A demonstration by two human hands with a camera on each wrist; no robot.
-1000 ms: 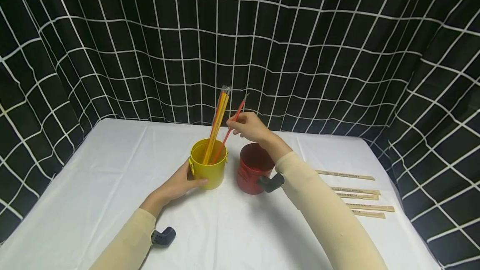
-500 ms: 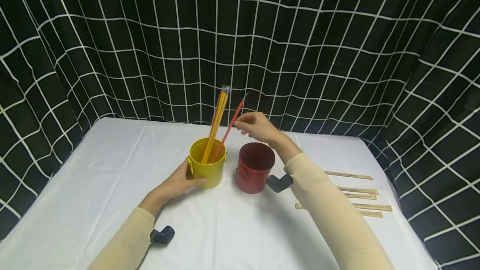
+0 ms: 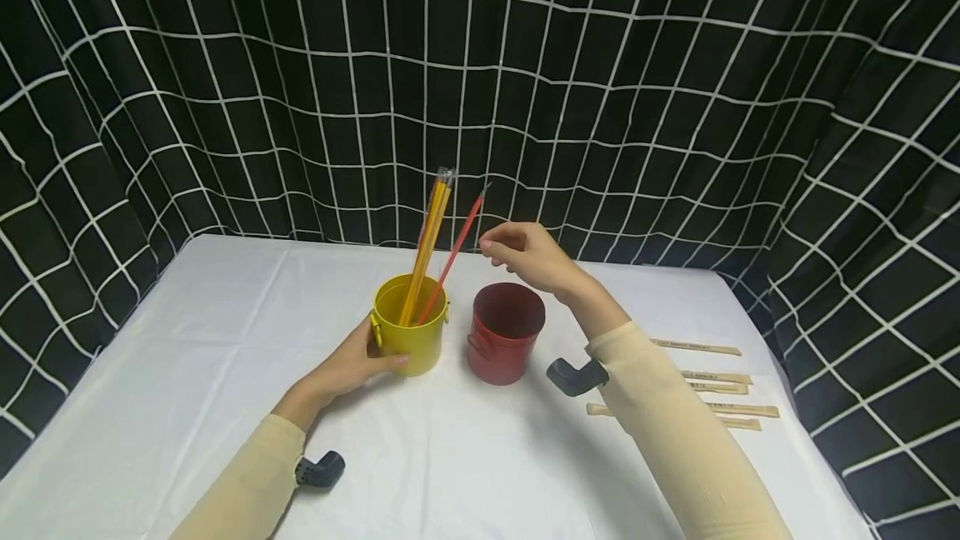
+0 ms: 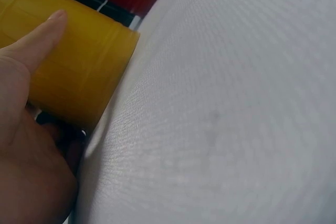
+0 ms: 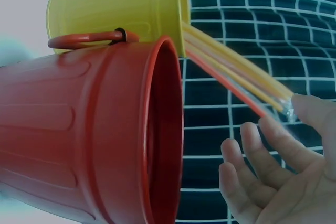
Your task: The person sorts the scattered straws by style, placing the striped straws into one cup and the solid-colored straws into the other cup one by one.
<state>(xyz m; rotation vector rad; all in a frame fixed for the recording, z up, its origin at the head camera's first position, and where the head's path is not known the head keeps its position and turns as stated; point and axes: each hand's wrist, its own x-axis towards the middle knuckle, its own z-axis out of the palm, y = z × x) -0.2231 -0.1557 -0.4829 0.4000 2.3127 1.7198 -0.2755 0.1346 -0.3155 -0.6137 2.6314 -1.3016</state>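
My left hand (image 3: 347, 367) holds a small yellow pail (image 3: 422, 348) upright on the cloth, its thumb along the front in the left wrist view. Inside the pail lean yellow and orange straws (image 3: 427, 244) in clear film. A red straw (image 3: 462, 237), with film sticking out at its tip, leans right in the same pail. Just right of it my right hand (image 3: 538, 258) hovers over the back of a red pail (image 3: 498, 357), touching nothing. Fingers of this right hand (image 5: 286, 174) are relaxed and apart from the straws in the right wrist view. What I see inside the red pail is bare wall.
Several paper-wrapped sticks (image 3: 720, 377) lie on the white cloth (image 3: 480, 473) at the right, partly hidden by my right sleeve. A black curtain with a white grid (image 3: 465, 48) stands behind the table and along its sides.
My right hand let go of the red straw and drew back to the right. The straw stays leaning in the yellow pail. My left hand keeps its hold.
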